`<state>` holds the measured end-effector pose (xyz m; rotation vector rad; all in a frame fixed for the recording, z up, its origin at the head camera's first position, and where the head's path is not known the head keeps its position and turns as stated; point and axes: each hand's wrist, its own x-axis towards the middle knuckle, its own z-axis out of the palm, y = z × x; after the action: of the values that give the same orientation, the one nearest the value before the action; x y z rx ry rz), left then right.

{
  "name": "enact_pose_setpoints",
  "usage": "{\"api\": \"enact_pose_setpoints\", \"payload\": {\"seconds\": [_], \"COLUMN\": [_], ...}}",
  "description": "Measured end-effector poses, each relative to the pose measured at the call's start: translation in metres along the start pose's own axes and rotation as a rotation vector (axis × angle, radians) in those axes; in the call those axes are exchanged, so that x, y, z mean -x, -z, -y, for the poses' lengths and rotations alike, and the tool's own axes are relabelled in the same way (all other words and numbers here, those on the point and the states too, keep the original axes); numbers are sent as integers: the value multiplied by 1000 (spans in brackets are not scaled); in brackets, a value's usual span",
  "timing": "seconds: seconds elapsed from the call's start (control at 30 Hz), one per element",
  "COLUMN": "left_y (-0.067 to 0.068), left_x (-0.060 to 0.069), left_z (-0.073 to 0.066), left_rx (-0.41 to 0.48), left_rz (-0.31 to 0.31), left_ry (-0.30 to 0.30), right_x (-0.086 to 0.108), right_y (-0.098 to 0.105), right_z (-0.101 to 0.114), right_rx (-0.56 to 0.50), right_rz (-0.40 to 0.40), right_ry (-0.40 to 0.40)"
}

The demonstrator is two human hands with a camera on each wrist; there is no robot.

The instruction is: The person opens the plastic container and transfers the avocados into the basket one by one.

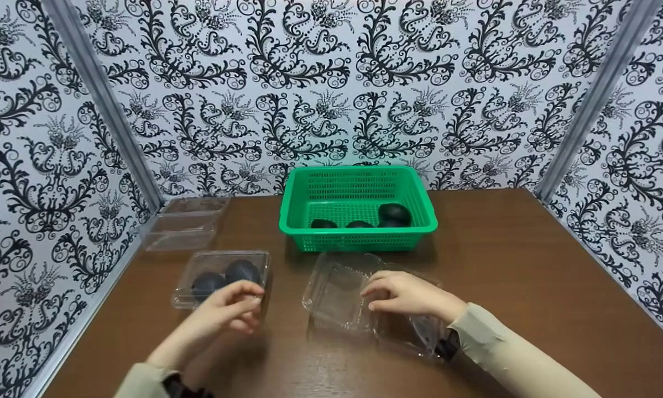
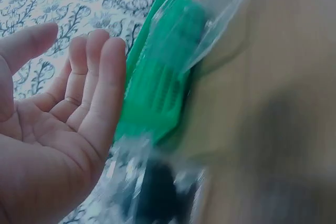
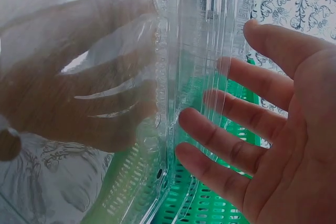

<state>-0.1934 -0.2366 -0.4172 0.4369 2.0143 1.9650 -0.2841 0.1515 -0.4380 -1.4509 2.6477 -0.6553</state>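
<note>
Left hand (image 1: 233,307) released, fingers relaxed and holding nothing, just beside the front right corner of a lidded clear clamshell (image 1: 181,304); cannot tell whether touching it. Inside, side by side, two dark avocado-like fruits (image 1: 243,271). Right hand (image 1: 406,294) also unclenched, fingers loosely bent, above the middle of an unfolded clear clamshell (image 1: 334,298); in the right wrist view, fingertips right at the plastic ridges, but cannot make out contact.

Between the two clamshells, a narrow lane of brown wooden surface (image 1: 502,265); toward the front, more room between the forearms. Widest stretch to the right, from basket and unfolded clamshell out to the slanting right edge. On the left, much less room between lidded clamshell and edge. Along the back edge, patterned wall (image 1: 337,127), with grey posts (image 1: 596,99) at the corners.

Behind the unfolded clamshell, very near its rear rim, a green slatted basket (image 1: 359,230) with at least three dark fruits (image 1: 396,213) low inside, partly hidden by the front wall. At the rear left, near the side wall, more clear plastic packaging (image 1: 182,224). Across the right half of the unfolded clamshell, right forearm and beige sleeve (image 1: 519,354), blocking part of it from sight.
</note>
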Motion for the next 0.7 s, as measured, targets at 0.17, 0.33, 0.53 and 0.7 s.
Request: {"api": "enact_pose_setpoints", "payload": {"seconds": [0.17,0.33,0.53,0.7], "left_y": [25,52,81,101], "left_x": [17,26,33,38], "left_z": [-11,-20,-23,-11], "left_rx": [-118,-124,-111,-23], "left_rz": [-76,-197,-393,-513], "left_ry": [-19,-81,-84,-92], "right_x": [-1,-1,-3,-4], "right_y": [-1,-1,0,-1], "right_z": [0,-1,-1,0], "right_rx": [35,50,61,50], "right_rz": [10,25,32,31], "right_ry": [15,3,15,30]}}
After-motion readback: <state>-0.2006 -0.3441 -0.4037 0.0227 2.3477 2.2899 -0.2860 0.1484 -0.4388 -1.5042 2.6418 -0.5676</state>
